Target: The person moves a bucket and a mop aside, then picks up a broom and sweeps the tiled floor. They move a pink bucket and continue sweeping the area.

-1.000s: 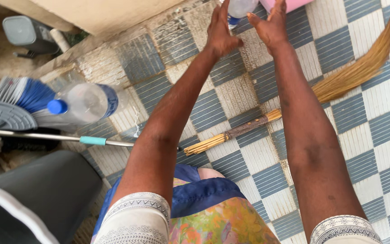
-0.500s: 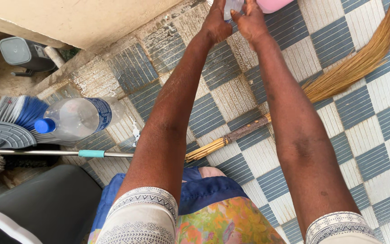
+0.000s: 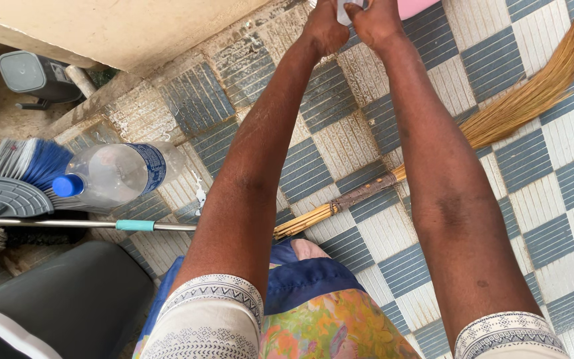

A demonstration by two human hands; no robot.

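Both my arms reach far forward to the top edge of the view. My left hand [image 3: 325, 30] and my right hand [image 3: 378, 21] close together around a clear plastic bottle [image 3: 350, 9], of which only a small pale part shows between the fingers. A pink container [image 3: 412, 6] sits just right of my right hand, cut off by the frame edge. My fingertips are out of view.
A straw broom [image 3: 499, 116] lies diagonally on the blue and white checkered tile floor [image 3: 553, 179]. At the left stand a large clear bottle with a blue cap [image 3: 111, 174], a blue-bristled brush [image 3: 24, 169] with a metal handle [image 3: 94, 225], a dark bin [image 3: 61, 299] and a grey bin [image 3: 31, 74].
My hands were apart and open near the bottle; they have moved together and closed on it. The view has shifted slightly.
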